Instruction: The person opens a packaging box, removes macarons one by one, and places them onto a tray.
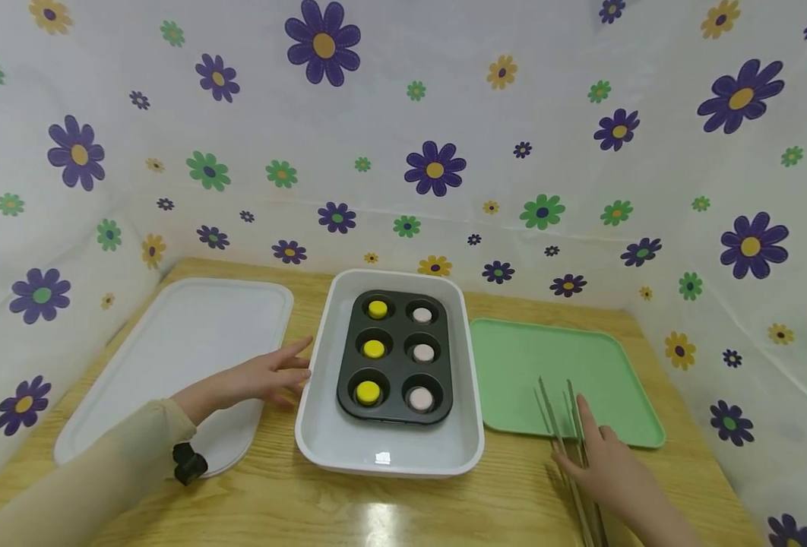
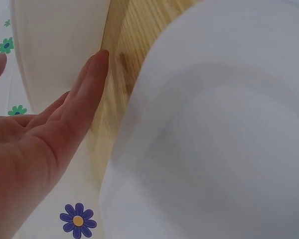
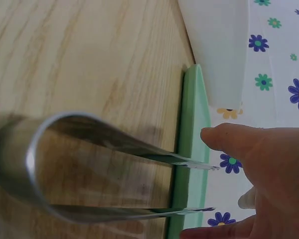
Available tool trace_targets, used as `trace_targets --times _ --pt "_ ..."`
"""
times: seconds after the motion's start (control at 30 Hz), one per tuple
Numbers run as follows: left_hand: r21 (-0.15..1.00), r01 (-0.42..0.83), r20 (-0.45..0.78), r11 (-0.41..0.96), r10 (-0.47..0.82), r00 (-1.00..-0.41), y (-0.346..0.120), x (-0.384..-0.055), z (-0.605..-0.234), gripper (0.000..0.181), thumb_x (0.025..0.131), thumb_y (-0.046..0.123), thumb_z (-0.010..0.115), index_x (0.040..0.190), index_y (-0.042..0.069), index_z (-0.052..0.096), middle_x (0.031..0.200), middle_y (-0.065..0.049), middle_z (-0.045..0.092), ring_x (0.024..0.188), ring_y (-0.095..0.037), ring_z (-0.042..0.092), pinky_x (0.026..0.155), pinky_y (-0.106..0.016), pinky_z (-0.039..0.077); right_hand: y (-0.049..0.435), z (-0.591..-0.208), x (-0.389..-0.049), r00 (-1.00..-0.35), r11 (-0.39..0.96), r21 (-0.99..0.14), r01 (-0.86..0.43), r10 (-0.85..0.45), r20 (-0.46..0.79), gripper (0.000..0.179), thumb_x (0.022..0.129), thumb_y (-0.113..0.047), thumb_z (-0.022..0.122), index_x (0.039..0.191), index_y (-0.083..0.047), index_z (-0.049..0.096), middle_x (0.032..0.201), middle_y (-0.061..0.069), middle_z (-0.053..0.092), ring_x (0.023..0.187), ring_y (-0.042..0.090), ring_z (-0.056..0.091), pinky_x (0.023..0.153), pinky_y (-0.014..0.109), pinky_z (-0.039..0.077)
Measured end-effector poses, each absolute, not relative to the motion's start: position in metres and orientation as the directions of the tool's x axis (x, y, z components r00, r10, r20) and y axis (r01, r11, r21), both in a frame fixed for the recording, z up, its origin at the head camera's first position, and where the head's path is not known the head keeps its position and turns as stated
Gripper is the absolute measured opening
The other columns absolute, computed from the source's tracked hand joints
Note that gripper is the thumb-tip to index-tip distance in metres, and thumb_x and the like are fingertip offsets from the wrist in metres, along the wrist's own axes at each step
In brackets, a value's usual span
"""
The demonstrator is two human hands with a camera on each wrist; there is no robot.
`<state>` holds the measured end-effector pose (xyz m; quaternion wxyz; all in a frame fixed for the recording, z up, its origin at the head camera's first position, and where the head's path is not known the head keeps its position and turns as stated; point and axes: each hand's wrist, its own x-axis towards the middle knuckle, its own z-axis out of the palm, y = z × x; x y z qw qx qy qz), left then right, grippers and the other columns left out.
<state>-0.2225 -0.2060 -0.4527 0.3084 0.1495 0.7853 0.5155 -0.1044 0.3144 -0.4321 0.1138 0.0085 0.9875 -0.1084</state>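
Observation:
My left hand [image 1: 267,376], fingers extended, is at the left side of a white tub [image 1: 311,410]; whether its fingertips touch the wall, I cannot tell. Inside the tub lies a dark muffin tin [image 1: 400,368]. Yellow discs [image 1: 374,349] sit in its left cups, pale pink discs [image 1: 423,352] in its right ones. Metal tongs [image 3: 32,159] rest on the table, their tips over a green tray [image 1: 513,357]. Around the tongs my right hand [image 1: 612,463] spreads thumb and fingers on either side, without visibly squeezing them. The tongs' bend is outside the head view.
A large white tray [image 1: 198,327] lies on the wooden table [image 1: 267,494] under my left forearm. The green tray is close to the tub's right side. A flower-patterned curtain [image 1: 376,114] encloses the table's back and sides.

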Motion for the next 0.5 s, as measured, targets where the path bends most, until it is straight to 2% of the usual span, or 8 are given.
trace_targets --times 0.07,0.17,0.27,0.33,0.43,0.5 --pt "0.905 -0.109 -0.343 0.411 0.554 -0.759 -0.2044 -0.2245 -0.4524 0.085 0.100 0.033 0.058 0.161 0.014 0.002 0.156 -0.032 0.027 0.112 -0.029 0.065 0.088 -0.045 0.059 0.3161 -0.4332 -0.1043 -0.965 0.971 -0.230 0.063 0.000 -0.263 0.111 0.091 -0.061 0.060 0.155 0.005 -0.001 0.122 0.048 0.049 0.077 0.040 0.065 0.062 0.049 0.056" --pt "0.905 -0.126 -0.356 0.407 0.559 -0.749 -0.2026 -0.2265 -0.4520 0.086 0.099 0.030 0.060 0.161 0.015 0.002 0.156 -0.032 0.027 0.114 -0.031 0.064 0.088 -0.046 0.059 0.3191 -0.4354 -0.1060 -0.960 0.961 -0.267 0.067 -0.011 -0.280 0.113 0.089 -0.062 0.061 0.154 0.009 0.001 0.133 0.049 0.042 0.098 0.054 0.061 0.076 0.060 0.055" --pt "0.904 -0.133 -0.363 0.407 0.562 -0.743 -0.2017 -0.2271 -0.4522 0.085 0.099 0.028 0.061 0.161 0.015 0.004 0.156 -0.032 0.025 0.117 -0.034 0.062 0.087 -0.046 0.059 0.3206 -0.4375 -0.1078 -0.961 0.951 -0.302 0.065 -0.023 -0.277 0.112 0.088 -0.060 0.064 0.151 0.014 0.008 0.133 0.046 0.045 0.106 0.054 0.059 0.081 0.060 0.055" --pt "0.903 -0.128 -0.364 0.411 0.569 -0.737 -0.2015 -0.2271 -0.4527 0.084 0.099 0.028 0.060 0.161 0.015 0.005 0.156 -0.032 0.024 0.120 -0.036 0.060 0.087 -0.046 0.059 0.3208 -0.4389 -0.1080 -0.963 0.949 -0.310 0.063 -0.024 -0.268 0.110 0.088 -0.057 0.066 0.149 0.017 0.012 0.128 0.045 0.051 0.100 0.048 0.064 0.077 0.055 0.057" --pt "0.900 -0.114 -0.363 0.421 0.578 -0.731 -0.1999 -0.2261 -0.4527 0.082 0.099 0.029 0.060 0.161 0.016 0.008 0.159 -0.030 0.021 0.124 -0.038 0.057 0.087 -0.045 0.059 0.3199 -0.4402 -0.1074 -0.958 0.941 -0.327 0.091 -0.007 -0.287 0.108 0.087 -0.053 0.069 0.147 0.018 0.015 0.099 0.032 0.066 0.074 0.033 0.067 0.061 0.043 0.056" --pt "0.900 -0.105 -0.361 0.423 0.589 -0.723 -0.1978 -0.2250 -0.4527 0.083 0.098 0.029 0.061 0.161 0.016 0.008 0.160 -0.029 0.019 0.127 -0.039 0.055 0.088 -0.045 0.059 0.3200 -0.4403 -0.1069 -0.952 0.934 -0.338 0.114 0.006 -0.305 0.108 0.086 -0.051 0.071 0.146 0.019 0.016 0.082 0.019 0.067 0.063 0.023 0.063 0.054 0.037 0.051"
